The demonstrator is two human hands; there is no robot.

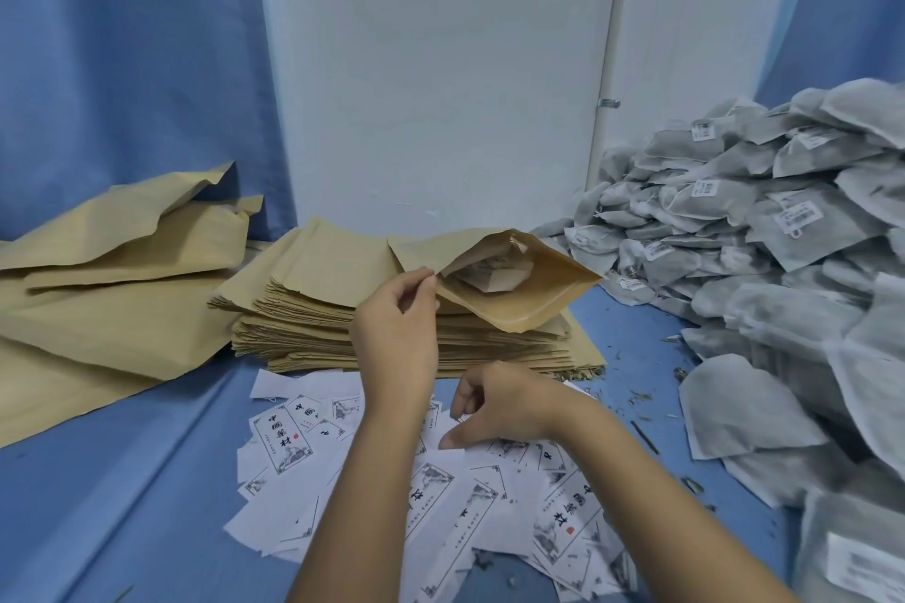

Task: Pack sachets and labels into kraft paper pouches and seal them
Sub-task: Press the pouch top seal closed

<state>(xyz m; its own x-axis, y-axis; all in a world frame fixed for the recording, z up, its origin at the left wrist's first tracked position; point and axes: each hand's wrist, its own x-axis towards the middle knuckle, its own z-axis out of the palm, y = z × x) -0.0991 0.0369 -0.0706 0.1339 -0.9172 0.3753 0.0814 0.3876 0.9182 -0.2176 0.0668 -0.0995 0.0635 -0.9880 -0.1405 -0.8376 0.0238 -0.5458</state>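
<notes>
Pouch: open kraft pouch (519, 304) on top of the stack of flat pouches (303, 309), at the stack's right end, lifted partly off it.
Inside: one pale sachet (494, 277) shows through the mouth.
Around: printed paper labels (489, 504) lie scattered loose just in front of the stack. A heap of grey sachets (759, 220) rises right of the stack and almost touches it. Large crumpled kraft sacks (122, 269) lie left of the stack. Bits of dried plant (636, 397) are strewn by its front right corner. A blue cloth (122, 480) lies under everything, and a white panel (440, 64) stands behind the stack.
In the way: the left hand and forearm cover the stack's front middle, and both forearms cross the labels.
Pointing: the long axis runs left to right along the stack. The mouth gapes toward the left hand, and the far corner points at the sachet heap.
Left hand (396, 333): raised in front of the stack, thumb and forefinger pinching the upper lip of the mouth.
Right hand (499, 406): low, in front of the stack, fingers curled, thumb tip down on the labels. I cannot tell whether it pinches one.
</notes>
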